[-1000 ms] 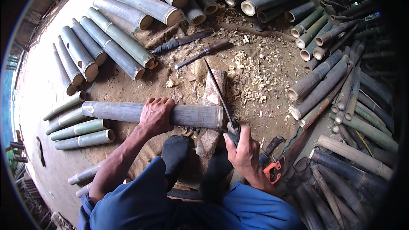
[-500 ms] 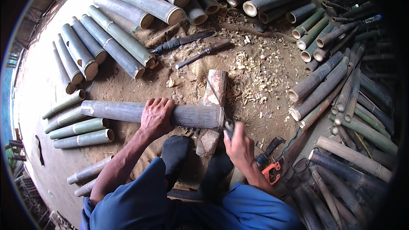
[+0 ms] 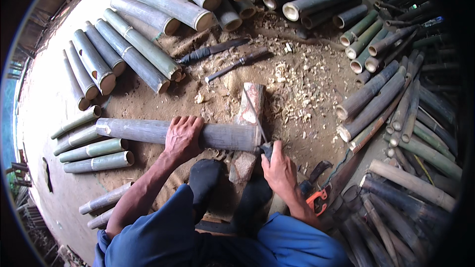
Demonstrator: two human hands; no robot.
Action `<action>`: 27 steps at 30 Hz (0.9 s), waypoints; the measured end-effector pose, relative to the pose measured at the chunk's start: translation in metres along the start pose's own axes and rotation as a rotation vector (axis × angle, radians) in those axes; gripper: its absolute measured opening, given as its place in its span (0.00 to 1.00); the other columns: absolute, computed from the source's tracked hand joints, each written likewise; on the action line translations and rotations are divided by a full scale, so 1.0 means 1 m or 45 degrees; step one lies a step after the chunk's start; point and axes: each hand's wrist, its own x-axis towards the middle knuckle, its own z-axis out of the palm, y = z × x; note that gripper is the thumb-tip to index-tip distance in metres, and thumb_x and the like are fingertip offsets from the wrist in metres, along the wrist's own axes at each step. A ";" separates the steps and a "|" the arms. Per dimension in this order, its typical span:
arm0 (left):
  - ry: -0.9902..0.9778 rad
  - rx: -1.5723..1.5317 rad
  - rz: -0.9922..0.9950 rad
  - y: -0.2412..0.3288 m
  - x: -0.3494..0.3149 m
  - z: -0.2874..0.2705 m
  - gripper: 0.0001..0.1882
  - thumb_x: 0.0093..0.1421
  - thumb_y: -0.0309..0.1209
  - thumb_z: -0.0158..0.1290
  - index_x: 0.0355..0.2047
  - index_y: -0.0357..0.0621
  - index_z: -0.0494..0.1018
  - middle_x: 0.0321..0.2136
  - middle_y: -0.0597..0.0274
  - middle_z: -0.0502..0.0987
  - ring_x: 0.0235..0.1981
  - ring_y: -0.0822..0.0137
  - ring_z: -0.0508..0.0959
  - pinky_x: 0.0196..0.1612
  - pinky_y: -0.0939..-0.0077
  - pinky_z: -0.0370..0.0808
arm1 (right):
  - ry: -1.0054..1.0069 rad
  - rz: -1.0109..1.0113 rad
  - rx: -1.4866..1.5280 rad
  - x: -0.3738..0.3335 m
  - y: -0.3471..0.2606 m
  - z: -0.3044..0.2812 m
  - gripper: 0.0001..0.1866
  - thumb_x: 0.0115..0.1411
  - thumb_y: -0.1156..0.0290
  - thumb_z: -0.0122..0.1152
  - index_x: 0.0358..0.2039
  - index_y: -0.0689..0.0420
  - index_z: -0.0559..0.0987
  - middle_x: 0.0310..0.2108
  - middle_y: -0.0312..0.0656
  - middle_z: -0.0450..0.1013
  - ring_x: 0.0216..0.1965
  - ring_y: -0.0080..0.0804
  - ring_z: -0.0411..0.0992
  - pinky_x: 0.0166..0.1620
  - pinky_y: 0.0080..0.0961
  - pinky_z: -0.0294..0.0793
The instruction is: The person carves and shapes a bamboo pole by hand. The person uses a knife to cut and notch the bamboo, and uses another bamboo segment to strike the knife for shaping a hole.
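A long grey bamboo tube (image 3: 227, 136) lies crosswise before me, its right end resting over a rough wooden block (image 3: 252, 100). From above, my left hand (image 3: 182, 137) is closed round the tube near its middle, fingers over the far side. My right hand (image 3: 279, 168) grips the dark handle of a knife (image 3: 255, 111) just beyond the tube's right end. The thin blade points away from me and slants left, passing close by the cut rim; whether it touches is hard to tell. My two feet in dark socks flank the block's near end.
Two long-handled blades, one with a dark wrapped grip (image 3: 195, 55), lie on the ground ahead among pale shavings (image 3: 297, 79). Cut bamboo tubes (image 3: 136, 52) surround me on the left, far side and right. An orange-handled tool (image 3: 316, 200) lies beside my right forearm.
My right hand has turned and shifted slightly, and the knife's blade now shows more fully beside the tube's end. The left hand and tube keep nearly the same place.
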 end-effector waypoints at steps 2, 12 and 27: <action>0.094 0.008 0.021 -0.001 -0.003 0.005 0.25 0.44 0.34 0.67 0.43 0.46 0.73 0.39 0.56 0.77 0.47 0.53 0.78 0.55 0.56 0.70 | 0.042 -0.073 0.078 -0.001 -0.011 -0.010 0.19 0.67 0.66 0.64 0.49 0.61 0.67 0.30 0.62 0.76 0.32 0.66 0.77 0.33 0.55 0.74; 0.113 -0.004 0.014 0.004 -0.004 0.002 0.24 0.44 0.32 0.66 0.43 0.46 0.73 0.40 0.56 0.77 0.48 0.53 0.78 0.56 0.56 0.70 | -0.121 0.146 -0.171 0.010 0.011 -0.004 0.19 0.66 0.67 0.61 0.49 0.61 0.64 0.31 0.62 0.79 0.35 0.69 0.78 0.38 0.60 0.75; 0.320 0.098 0.063 0.000 -0.014 0.018 0.32 0.44 0.31 0.66 0.52 0.40 0.72 0.49 0.51 0.79 0.53 0.49 0.78 0.59 0.51 0.70 | -0.055 0.008 0.101 0.001 -0.003 -0.017 0.19 0.67 0.65 0.62 0.50 0.61 0.66 0.31 0.62 0.78 0.33 0.68 0.77 0.34 0.56 0.76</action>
